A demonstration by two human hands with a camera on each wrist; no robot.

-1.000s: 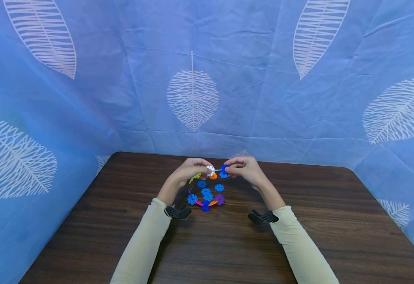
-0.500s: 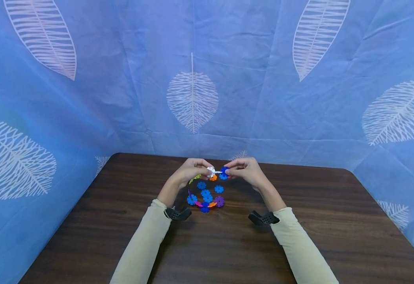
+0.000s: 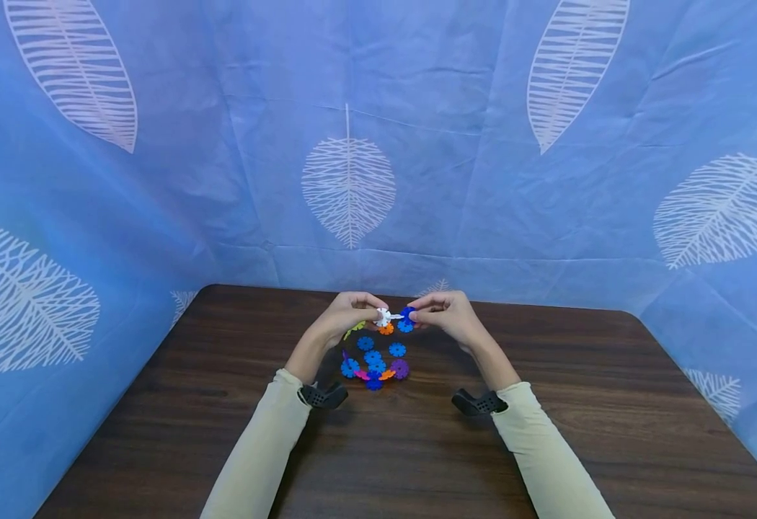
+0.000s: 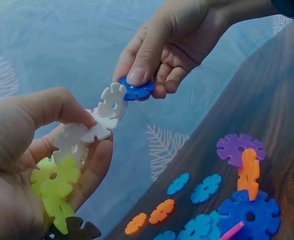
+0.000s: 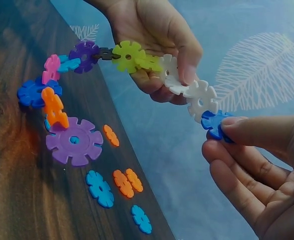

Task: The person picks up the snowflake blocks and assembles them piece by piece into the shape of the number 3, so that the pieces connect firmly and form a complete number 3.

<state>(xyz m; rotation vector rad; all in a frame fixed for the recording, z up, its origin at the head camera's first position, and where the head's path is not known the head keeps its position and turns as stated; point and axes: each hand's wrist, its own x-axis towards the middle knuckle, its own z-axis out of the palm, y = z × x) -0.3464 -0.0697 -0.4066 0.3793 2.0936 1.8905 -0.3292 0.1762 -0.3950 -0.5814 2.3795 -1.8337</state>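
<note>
Notched plastic flower discs are linked in a curved chain. My left hand (image 3: 342, 317) pinches a white disc (image 4: 102, 127) between thumb and fingers, with white discs on either side of it. Between the thumb and fingers of my right hand (image 3: 455, 316) is a dark blue disc (image 4: 141, 92). Its edge meets the end white disc (image 5: 208, 94); how deep the notches sit is unclear. From the left palm the chain runs through yellow-green discs (image 5: 122, 50), a black one (image 5: 106, 54) and other colours to a purple disc (image 5: 60, 146) at its far end.
Loose light blue discs (image 5: 98, 192) and orange discs (image 5: 122, 184) lie on the dark wooden table (image 3: 547, 432) below my hands. Blue cloth (image 3: 456, 180) with white leaf prints hangs behind the table. A black wrist strap (image 3: 479, 404) sits on each arm.
The head view has tilted slightly, shifting the whole scene. Both hands keep the same grips, and the white and dark blue discs move only a little between them.
</note>
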